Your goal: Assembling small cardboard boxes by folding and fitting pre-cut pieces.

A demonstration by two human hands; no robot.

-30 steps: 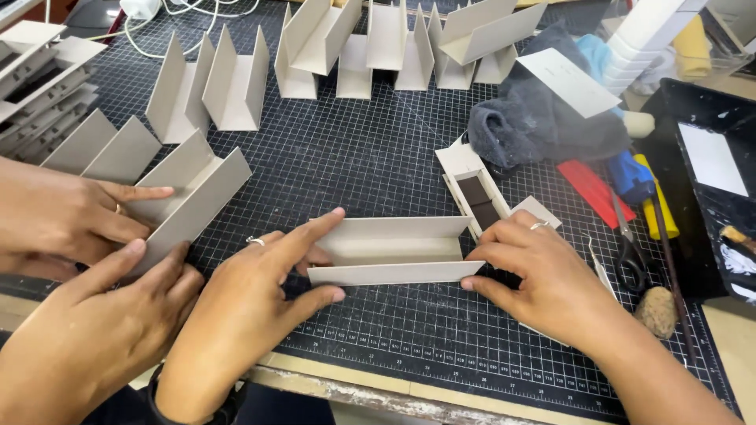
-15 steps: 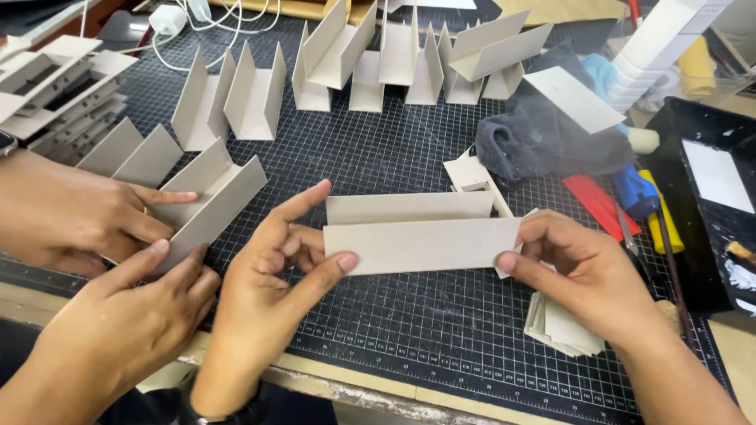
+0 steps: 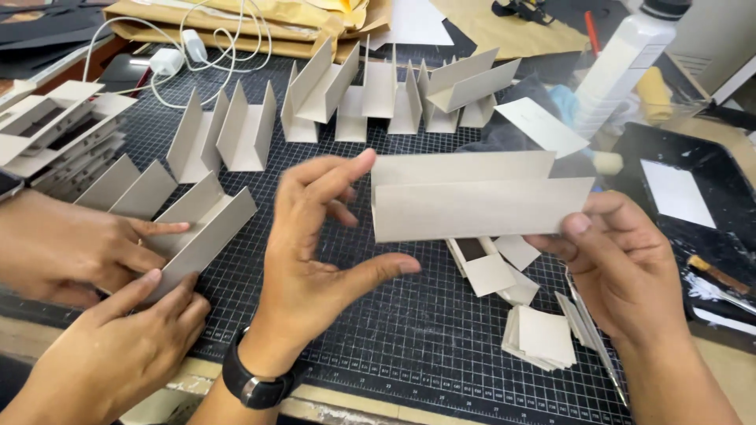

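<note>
**Folded card lifted clear of the mat, left grip released**

Black gridded cutting mat (image 3: 409, 346) fills the bench, its ruler edge nearest me. Working near to far.

Nearest: left hand (image 3: 315, 260), watch on the wrist, fingers spread wide, thumb and forefinger forming an open C. Forefinger tip sits at the left end of the folded grey card strip (image 3: 480, 197); I cannot tell whether it touches. Half a second ago this hand sat closer along the strip's left end; now it has let go or nearly so.

Right hand (image 3: 622, 267) pinches the strip's right end between thumb and fingers, and carries it alone. Strip is held level in the air above the mat, higher and nearer the camera than a second ago, when it lay on the mat under both hands.

My reading: pressing of the fold is over, and the piece is up for inspection or transfer.

Below it: small stack of card squares (image 3: 543, 338) and a little open card box (image 3: 484, 264). At left, another person's two hands (image 3: 87, 252) press a similar folded piece (image 3: 205, 228). Far: row of standing folded cards (image 3: 370, 94), white bottle (image 3: 622, 63).
</note>
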